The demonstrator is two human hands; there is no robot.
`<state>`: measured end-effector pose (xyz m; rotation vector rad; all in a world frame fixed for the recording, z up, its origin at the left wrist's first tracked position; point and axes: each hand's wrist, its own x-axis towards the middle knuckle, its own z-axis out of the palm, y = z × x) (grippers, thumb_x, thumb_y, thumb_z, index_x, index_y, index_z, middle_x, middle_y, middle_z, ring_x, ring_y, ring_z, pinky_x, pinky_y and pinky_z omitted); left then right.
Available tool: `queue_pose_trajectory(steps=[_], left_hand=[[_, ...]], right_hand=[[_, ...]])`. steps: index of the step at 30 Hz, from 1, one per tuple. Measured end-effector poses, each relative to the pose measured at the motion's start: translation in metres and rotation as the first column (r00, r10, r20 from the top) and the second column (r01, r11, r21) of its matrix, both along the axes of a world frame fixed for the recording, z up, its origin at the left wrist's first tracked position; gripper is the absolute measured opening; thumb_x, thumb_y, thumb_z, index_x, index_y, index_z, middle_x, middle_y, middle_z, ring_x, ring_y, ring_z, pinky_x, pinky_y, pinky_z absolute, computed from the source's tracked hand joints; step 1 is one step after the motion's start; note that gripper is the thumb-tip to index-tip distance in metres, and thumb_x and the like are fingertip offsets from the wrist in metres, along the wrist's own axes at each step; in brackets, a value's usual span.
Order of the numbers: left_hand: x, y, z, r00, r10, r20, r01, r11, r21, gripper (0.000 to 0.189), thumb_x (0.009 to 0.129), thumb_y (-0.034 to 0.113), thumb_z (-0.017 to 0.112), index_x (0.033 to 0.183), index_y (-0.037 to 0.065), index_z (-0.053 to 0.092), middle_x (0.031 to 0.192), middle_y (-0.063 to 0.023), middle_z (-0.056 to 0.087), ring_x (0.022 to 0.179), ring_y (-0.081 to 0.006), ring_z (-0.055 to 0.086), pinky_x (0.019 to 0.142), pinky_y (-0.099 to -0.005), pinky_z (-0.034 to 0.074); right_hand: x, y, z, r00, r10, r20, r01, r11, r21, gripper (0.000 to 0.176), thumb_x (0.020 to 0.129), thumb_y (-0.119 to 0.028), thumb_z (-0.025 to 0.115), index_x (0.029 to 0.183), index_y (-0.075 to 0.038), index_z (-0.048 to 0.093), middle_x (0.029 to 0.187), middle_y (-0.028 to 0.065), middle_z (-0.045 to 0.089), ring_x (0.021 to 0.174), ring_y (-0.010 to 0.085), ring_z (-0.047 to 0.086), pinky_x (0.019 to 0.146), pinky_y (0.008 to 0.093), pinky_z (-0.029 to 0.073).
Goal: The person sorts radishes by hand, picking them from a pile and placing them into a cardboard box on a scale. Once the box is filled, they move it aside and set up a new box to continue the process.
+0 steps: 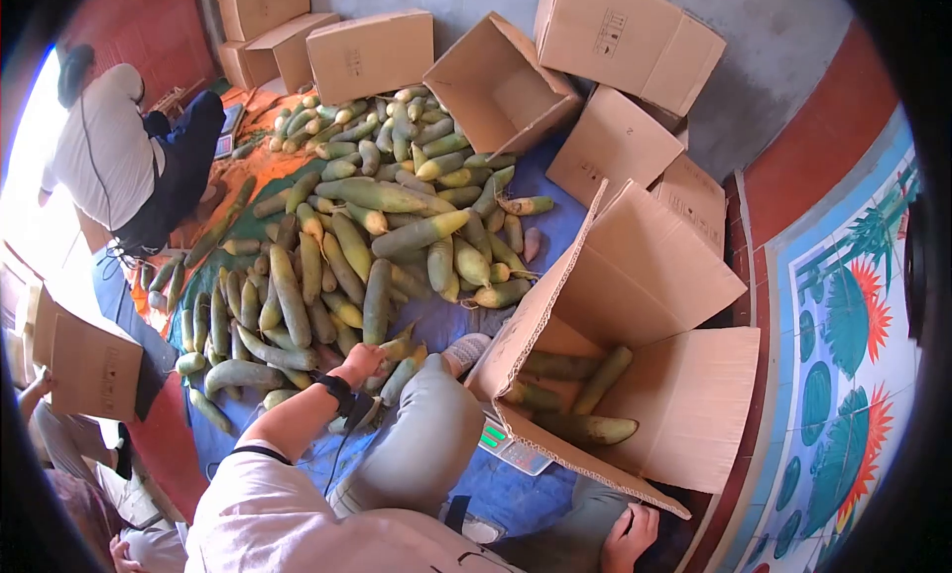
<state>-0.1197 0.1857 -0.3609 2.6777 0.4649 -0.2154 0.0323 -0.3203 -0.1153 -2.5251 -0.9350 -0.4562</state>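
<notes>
My left hand [365, 363] reaches into the near edge of the pile of long green radishes [347, 246], its fingers curled at a radish; whether it grips one is hidden. A black watch is on that wrist. My right hand [631, 535] rests by my leg, below the lower edge of an open cardboard box [694, 395], with its fingers bent and nothing seen in them. Several green radishes [605, 380] lie inside this box, which stands tilted beside a scale [514, 452] with a green lit display.
Cardboard boxes [369, 56] stand along the back wall, and more [613, 147] are stacked at the right. A person [104, 147] crouches at the upper left near another scale. At the lower left, another person's hand touches a box [89, 360]. Blue sheeting [540, 499] covers the floor.
</notes>
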Motion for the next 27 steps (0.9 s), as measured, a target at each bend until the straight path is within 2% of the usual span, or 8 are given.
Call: queue_pose_trajectory(steps=[1, 2, 6, 10, 15, 19, 24, 27], left_hand=[[0.009, -0.010, 0.037, 0.886, 0.464, -0.007, -0.389, 0.734, -0.557, 0.023, 0.078, 0.023, 0.067, 0.076, 0.001, 0.059, 0.070, -0.0050, 0.060, 0.064, -0.0188, 0.061, 0.061, -0.0331, 0.051], [0.017, -0.016, 0.063, 0.611, 0.745, -0.268, -0.481, 0.081, -0.873, 0.024, 0.082, 0.022, 0.062, 0.071, 0.000, 0.057, 0.067, -0.0031, 0.058, 0.059, -0.0159, 0.058, 0.058, -0.0313, 0.050], [0.032, -0.019, 0.142, 0.694, 0.719, 0.040, -0.372, 0.406, -0.835, 0.028, 0.088, 0.021, 0.053, 0.067, 0.003, 0.056, 0.055, -0.0007, 0.050, 0.054, -0.0115, 0.053, 0.049, -0.0252, 0.042], [0.033, -0.036, 0.255, 0.676, 0.681, 0.280, -0.093, 0.457, -0.885, 0.034, 0.092, 0.021, 0.049, 0.060, 0.007, 0.051, 0.055, -0.0008, 0.052, 0.055, -0.0082, 0.052, 0.049, -0.0222, 0.035], [0.041, -0.068, 0.347, 0.504, 0.641, 0.579, 0.255, 0.529, -0.809, 0.031, 0.093, 0.017, 0.045, 0.064, 0.007, 0.044, 0.056, -0.0024, 0.048, 0.066, -0.0134, 0.055, 0.075, -0.0273, 0.046], [0.056, -0.096, 0.384, 0.498, 0.573, 0.651, 0.633, 0.273, -0.725, 0.025, 0.094, 0.019, 0.047, 0.075, 0.005, 0.052, 0.080, -0.0095, 0.060, 0.077, -0.0146, 0.054, 0.076, -0.0282, 0.042], [0.095, -0.130, 0.389, 0.639, 0.496, 0.587, 0.550, 0.239, -0.800, 0.024, 0.094, 0.023, 0.047, 0.078, 0.007, 0.056, 0.070, -0.0046, 0.063, 0.049, -0.0012, 0.037, 0.043, -0.0183, 0.026], [0.119, -0.154, 0.383, 0.753, 0.397, 0.525, 0.432, 0.303, -0.849, 0.025, 0.094, 0.024, 0.048, 0.077, 0.007, 0.056, 0.067, -0.0039, 0.063, 0.050, -0.0022, 0.039, 0.045, -0.0187, 0.031]], right_hand=[[0.000, -0.001, -0.002, 1.000, -0.003, 0.004, 0.003, 1.000, 0.006, 0.012, 0.079, -0.006, 0.050, 0.086, 0.002, 0.055, 0.081, 0.0200, 0.052, 0.076, 0.0374, 0.052, 0.068, 0.0437, 0.042], [0.000, -0.001, -0.003, 1.000, -0.007, 0.009, 0.007, 1.000, 0.012, 0.011, 0.078, -0.005, 0.050, 0.085, 0.002, 0.054, 0.079, 0.0191, 0.052, 0.074, 0.0365, 0.052, 0.066, 0.0434, 0.042], [-0.004, 0.006, 0.000, 0.999, -0.009, 0.045, 0.008, 1.000, 0.027, 0.009, 0.077, -0.004, 0.050, 0.084, 0.001, 0.054, 0.077, 0.0173, 0.052, 0.072, 0.0351, 0.051, 0.063, 0.0429, 0.041], [-0.007, 0.009, 0.001, 0.999, -0.009, 0.043, 0.005, 0.996, 0.089, 0.007, 0.077, -0.002, 0.051, 0.082, 0.001, 0.054, 0.076, 0.0166, 0.052, 0.071, 0.0346, 0.051, 0.062, 0.0424, 0.041], [-0.010, 0.006, 0.001, 0.998, -0.032, 0.053, 0.027, 0.995, 0.096, 0.006, 0.077, -0.001, 0.051, 0.080, 0.001, 0.054, 0.076, 0.0164, 0.052, 0.071, 0.0341, 0.051, 0.062, 0.0421, 0.042], [-0.008, -0.001, -0.006, 0.996, -0.055, 0.064, 0.047, 0.992, 0.114, 0.006, 0.077, -0.001, 0.050, 0.080, 0.001, 0.054, 0.076, 0.0164, 0.052, 0.071, 0.0342, 0.052, 0.063, 0.0419, 0.042], [-0.008, -0.007, -0.011, 0.995, -0.071, 0.069, 0.062, 0.990, 0.129, 0.006, 0.078, -0.002, 0.051, 0.081, 0.002, 0.054, 0.078, 0.0167, 0.053, 0.072, 0.0345, 0.052, 0.063, 0.0421, 0.042], [-0.008, -0.008, -0.011, 0.995, -0.057, 0.083, 0.045, 0.989, 0.142, 0.006, 0.078, -0.001, 0.051, 0.081, 0.002, 0.055, 0.078, 0.0170, 0.053, 0.072, 0.0346, 0.052, 0.064, 0.0423, 0.042]])
